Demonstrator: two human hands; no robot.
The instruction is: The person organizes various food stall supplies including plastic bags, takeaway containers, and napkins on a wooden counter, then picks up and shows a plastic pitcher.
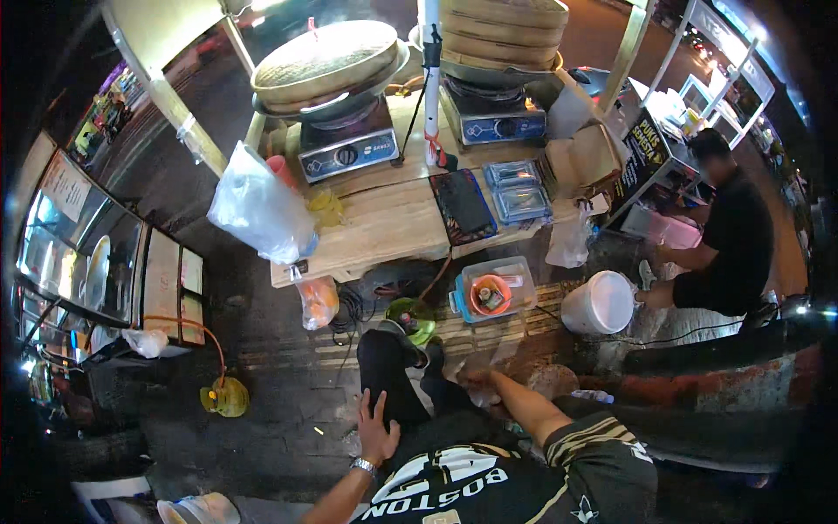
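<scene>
My left hand rests on my left thigh, fingers spread, holding nothing; a metal watch is on its wrist. My right hand is low beside my right leg, its fingers blurred. Close to it is some clear plastic, and I cannot tell whether the hand grips it. Just beyond my feet stands a green gas cylinder. Past my right hand sits a clear plastic tub with a blue handle, with an orange bowl holding small items inside it.
Ahead, a wooden counter carries two gas stoves with bamboo steamers, plastic bags and clear boxes. On the right, a person sits by a white bucket. Another gas cylinder stands left.
</scene>
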